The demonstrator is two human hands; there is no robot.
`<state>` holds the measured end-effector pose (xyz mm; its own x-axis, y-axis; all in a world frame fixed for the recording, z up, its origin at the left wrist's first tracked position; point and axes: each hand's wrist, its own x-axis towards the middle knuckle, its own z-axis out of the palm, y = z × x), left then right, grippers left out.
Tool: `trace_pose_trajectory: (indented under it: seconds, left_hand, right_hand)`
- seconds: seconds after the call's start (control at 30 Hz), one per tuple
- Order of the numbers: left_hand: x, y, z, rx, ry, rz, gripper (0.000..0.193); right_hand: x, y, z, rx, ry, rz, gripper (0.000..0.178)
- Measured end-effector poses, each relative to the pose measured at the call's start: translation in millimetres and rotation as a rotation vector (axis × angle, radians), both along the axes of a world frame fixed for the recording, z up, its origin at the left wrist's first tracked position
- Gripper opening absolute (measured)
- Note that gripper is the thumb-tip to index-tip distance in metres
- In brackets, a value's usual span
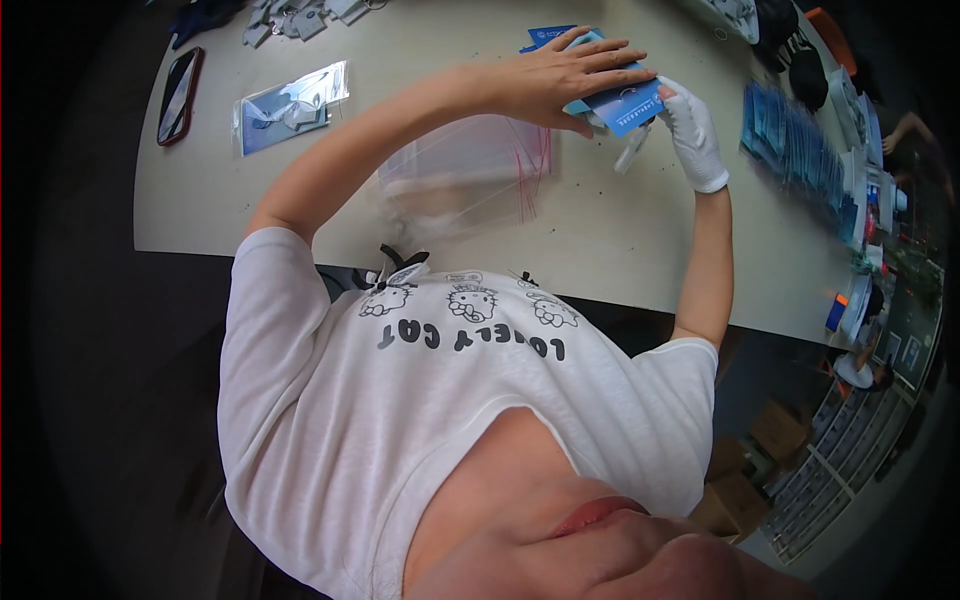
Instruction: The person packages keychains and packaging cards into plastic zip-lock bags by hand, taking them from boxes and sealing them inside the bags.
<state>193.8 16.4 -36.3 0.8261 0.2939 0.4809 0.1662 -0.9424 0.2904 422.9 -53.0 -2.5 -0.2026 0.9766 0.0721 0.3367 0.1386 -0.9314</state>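
Observation:
My bare left hand [565, 80] lies over a small stack of blue cards [625, 105] at the far side of the pale table [620, 240], fingers on top and thumb underneath. My right hand [693, 135], in a white glove, grips the same stack at its right edge. A small white piece [632, 150] hangs below the cards. A pile of clear zip bags with red seal strips [470, 170] lies just under my left forearm.
A dark phone [180, 95] lies at the table's left, with a clear bag holding a blue-and-white item [290, 100] beside it. Several grey items [290, 18] sit at the far edge. Rows of blue packets [800, 150] line the right side. Cardboard boxes [770, 440] stand on the floor.

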Motion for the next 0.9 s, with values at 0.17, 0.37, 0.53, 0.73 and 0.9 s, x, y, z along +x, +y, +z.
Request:
trace_pose_trajectory:
  seconds: [0.17,0.37,0.53,0.73,0.9]
  left_hand:
    - [-22.2,-10.0,6.8,-0.351,-0.156,-0.048,0.058]
    - [-47.1,-46.7,40.0,-1.503,-0.596,0.030,0.045]
    - [-44.8,-58.4,38.3,-1.451,-0.960,-0.116,0.046]
    - [-49.3,-38.3,-35.6,-1.641,-0.998,-0.100,0.034]
    - [-69.2,-52.8,-5.0,-0.808,-0.549,0.278,0.038]
  right_hand:
    - [-34.7,-11.6,-4.4,-0.057,0.314,0.048,0.050]
    - [-103.2,-20.9,-47.3,0.270,0.128,-0.417,0.059]
    - [-148.5,-42.9,-49.6,-0.181,1.008,-0.278,0.048]
    - [-165.6,-46.3,-46.4,-0.327,1.217,-0.341,0.038]
    - [-140.3,-55.9,-42.6,-0.157,1.047,-0.611,0.025]
